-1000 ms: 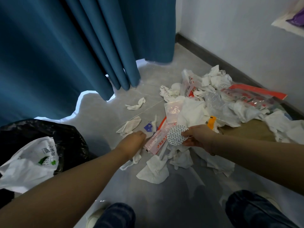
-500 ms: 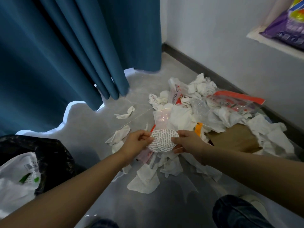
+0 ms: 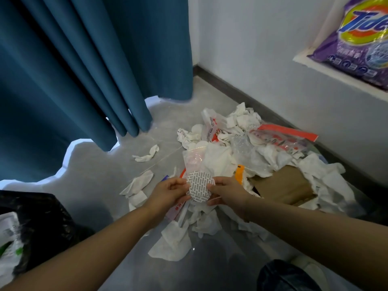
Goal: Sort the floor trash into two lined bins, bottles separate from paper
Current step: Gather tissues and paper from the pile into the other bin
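A round white disc with a grey printed pattern (image 3: 199,185) is held between both hands above the trash. My left hand (image 3: 168,193) pinches its left edge and my right hand (image 3: 227,193) pinches its right edge. Below and beyond lies a heap of crumpled white tissues (image 3: 218,158), clear plastic wrappers (image 3: 241,147), a red-and-clear packet (image 3: 281,139) and a brown cardboard piece (image 3: 287,185). A bin with a black liner (image 3: 39,217) stands at the lower left and holds a white plastic bag (image 3: 8,238). No bottle is visible.
A blue curtain (image 3: 84,70) hangs at the left and back. The white wall and dark skirting (image 3: 252,99) run along the right. A purple detergent bag (image 3: 357,38) sits on a ledge at upper right. My knee (image 3: 287,278) shows at the bottom.
My left hand left the floor trash and took the disc's left edge. Both hands now hold it, lifted slightly. The camera has tilted upward, so the ledge shows.
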A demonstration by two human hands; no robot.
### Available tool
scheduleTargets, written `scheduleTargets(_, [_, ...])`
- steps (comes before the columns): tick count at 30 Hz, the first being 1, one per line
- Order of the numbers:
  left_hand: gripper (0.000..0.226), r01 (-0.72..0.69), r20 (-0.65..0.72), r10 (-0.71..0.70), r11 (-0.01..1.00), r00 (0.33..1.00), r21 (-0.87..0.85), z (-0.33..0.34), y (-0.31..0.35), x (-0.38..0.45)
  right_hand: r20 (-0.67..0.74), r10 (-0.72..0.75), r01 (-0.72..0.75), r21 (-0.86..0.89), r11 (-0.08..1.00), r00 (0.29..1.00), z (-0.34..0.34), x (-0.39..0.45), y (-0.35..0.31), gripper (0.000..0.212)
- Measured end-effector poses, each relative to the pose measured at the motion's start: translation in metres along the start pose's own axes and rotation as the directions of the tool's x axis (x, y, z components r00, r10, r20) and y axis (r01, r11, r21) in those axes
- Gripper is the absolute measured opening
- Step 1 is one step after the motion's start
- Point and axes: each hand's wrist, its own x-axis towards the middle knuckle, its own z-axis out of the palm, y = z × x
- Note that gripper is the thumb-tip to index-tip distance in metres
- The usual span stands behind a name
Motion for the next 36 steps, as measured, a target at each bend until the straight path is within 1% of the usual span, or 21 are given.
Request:
scheduleTargets(2, [0.018,0.008,0.021,-0.007,1.0,1.0,-0.017,0.001,-0.001,0.0,-0.042,-0.039,0.038,-0.025,0.999,0.998,0.0,0.002,0.0,0.023])
scheduleTargets(5, [0.015,-0.035,0.017,0.034,0.993,0.999,0.116,0.003,-0.001,0.001,-0.055,-0.096,0.089,-0.121,0.989,0.994,0.002,0.002,-0.003,0.025])
scheduleTargets(7, [0.011,-0.054,-0.009,0.056,0.988,0.998,0.142,0.002,0.001,0.004,-0.013,-0.128,0.121,-0.242,0.963,0.992,0.003,0.001,-0.012,0.023])
scheduleTargets(9, [0.009,-0.045,-0.021,0.047,0.995,0.999,0.089,-0.001,0.005,0.01,-0.047,-0.218,0.185,-0.374,0.909,0.975,-0.003,0.007,-0.026,0.023])
scheduleTargets(10, [0.009,-0.026,-0.026,0.027,0.999,0.999,0.045,-0.001,0.007,0.014,-0.104,-0.291,0.22,-0.434,0.874,0.951,-0.01,0.012,-0.036,0.023])
scheduleTargets(12, [0.009,0.011,-0.026,-0.012,0.999,1.0,-0.033,-0.002,0.013,0.02,-0.195,-0.466,0.295,-0.554,0.779,0.863,-0.028,0.023,-0.057,0.025])
scheduleTargets(14, [0.008,0.031,0.014,-0.03,0.997,0.999,-0.074,-0.001,0.019,0.026,-0.203,-0.628,0.323,-0.716,0.619,0.751,-0.053,0.035,-0.082,0.028])
scheduleTargets(15, [0.009,0.037,0.041,-0.034,0.996,0.999,-0.082,0.0,0.021,0.03,-0.18,-0.671,0.285,-0.805,0.52,0.719,-0.07,0.044,-0.093,0.031])
scheduleTargets(16, [0.009,0.039,0.063,-0.034,0.996,0.997,-0.083,0.001,0.022,0.032,-0.153,-0.67,0.204,-0.883,0.423,0.726,-0.088,0.054,-0.101,0.036])
scheduleTargets(17, [0.01,0.039,0.079,-0.032,0.996,0.996,-0.081,0.001,0.021,0.034,-0.15,-0.627,0.095,-0.936,0.34,0.765,-0.107,0.065,-0.105,0.043])
scheduleTargets(19, [0.013,0.041,0.098,-0.034,0.997,0.995,-0.072,0.003,0.021,0.04,-0.22,-0.458,-0.132,-0.967,0.216,0.861,-0.14,0.086,-0.103,0.059])
scheduleTargets(20, [0.015,0.047,0.11,-0.04,0.997,0.993,-0.064,0.003,0.02,0.042,-0.255,-0.369,-0.202,-0.963,0.176,0.894,-0.152,0.093,-0.099,0.067])
scheduleTargets(23, [0.014,0.064,0.156,-0.059,0.998,0.986,-0.026,0.007,0.019,0.046,-0.247,-0.146,-0.231,-0.966,0.117,0.958,-0.17,0.101,-0.083,0.08])
scheduleTargets(24, [0.013,0.075,0.165,-0.072,0.997,0.984,-0.016,0.007,0.017,0.047,-0.247,-0.098,-0.241,-0.968,0.07,0.964,-0.171,0.1,-0.075,0.078])
scheduleTargets(26, [0.012,0.087,0.16,-0.085,0.996,0.983,-0.006,0.007,0.015,0.049,-0.282,-0.106,-0.285,-0.958,-0.015,0.953,-0.179,0.097,-0.062,0.063])
scheduleTargets(27, [0.013,0.09,0.151,-0.087,0.996,0.985,-0.01,0.006,0.014,0.05,-0.292,-0.158,-0.297,-0.955,-0.012,0.943,-0.183,0.096,-0.058,0.052])
scheduleTargets(28, [0.015,0.094,0.145,-0.089,0.995,0.985,-0.022,0.006,0.013,0.051,-0.312,-0.202,-0.313,-0.949,0.026,0.928,-0.187,0.091,-0.058,0.041])
scheduleTargets(30, [0.016,0.099,0.151,-0.092,0.994,0.984,-0.04,0.005,0.013,0.051,-0.352,-0.245,-0.321,-0.934,0.16,0.903,-0.196,0.083,-0.059,0.024])
scheduleTargets(31, [0.017,0.101,0.16,-0.093,0.994,0.983,-0.045,0.005,0.014,0.049,-0.362,-0.248,-0.311,-0.924,0.222,0.899,-0.201,0.079,-0.058,0.022])
scheduleTargets(33, [0.018,0.105,0.17,-0.093,0.993,0.981,-0.061,0.004,0.015,0.047,-0.359,-0.307,-0.272,-0.917,0.293,0.881,-0.207,0.069,-0.056,0.03])
scheduleTargets(36, [0.022,0.1,0.167,-0.089,0.993,0.982,-0.059,0.005,0.017,0.044,-0.358,-0.413,-0.279,-0.93,0.241,0.838,-0.213,0.054,-0.047,0.035])
